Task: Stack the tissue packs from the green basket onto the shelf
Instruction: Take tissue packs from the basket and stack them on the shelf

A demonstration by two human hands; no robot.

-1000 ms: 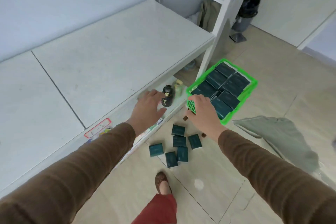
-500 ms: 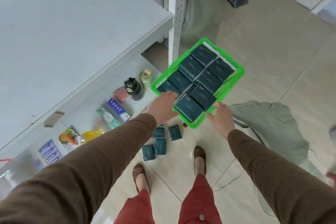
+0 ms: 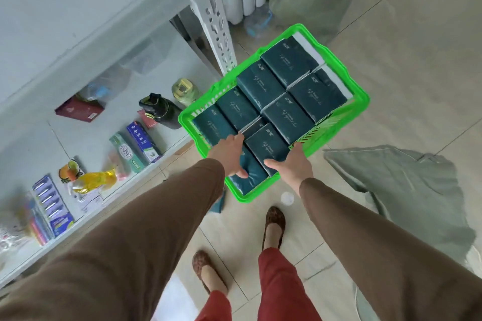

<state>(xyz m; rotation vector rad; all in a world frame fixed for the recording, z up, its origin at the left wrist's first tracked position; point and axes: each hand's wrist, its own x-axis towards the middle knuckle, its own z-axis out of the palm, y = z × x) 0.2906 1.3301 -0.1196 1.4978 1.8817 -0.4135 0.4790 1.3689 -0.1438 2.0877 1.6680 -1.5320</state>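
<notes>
The green basket [image 3: 347, 112] stands by the white shelf post [image 3: 208, 21], packed with several dark teal tissue packs [image 3: 284, 117]. My left hand [image 3: 229, 154] reaches in at the near left corner, with fingers over one pack's [image 3: 250, 177] far edge and the thumb on its top. My right hand [image 3: 294, 167] is at the near right rim. Its thumb lies across the neighbouring pack [image 3: 266, 148] and its fingers curl down between that pack and the basket wall. The shelf's [image 3: 78, 8] wide upper board is at the upper left.
The lower shelf [image 3: 86, 138] holds a black bottle [image 3: 161, 112], a pale green jar [image 3: 184, 91], toothpaste boxes [image 3: 140, 141], a red box and a yellow bag. A grey-green sack [image 3: 404, 190] lies on the floor to the right. One loose pack [image 3: 217, 204] shows under my left arm. My feet are below.
My view has dropped closer to the basket. The left hand left the shelf edge and went into the basket; the right hand moved from the near rim to the right side.
</notes>
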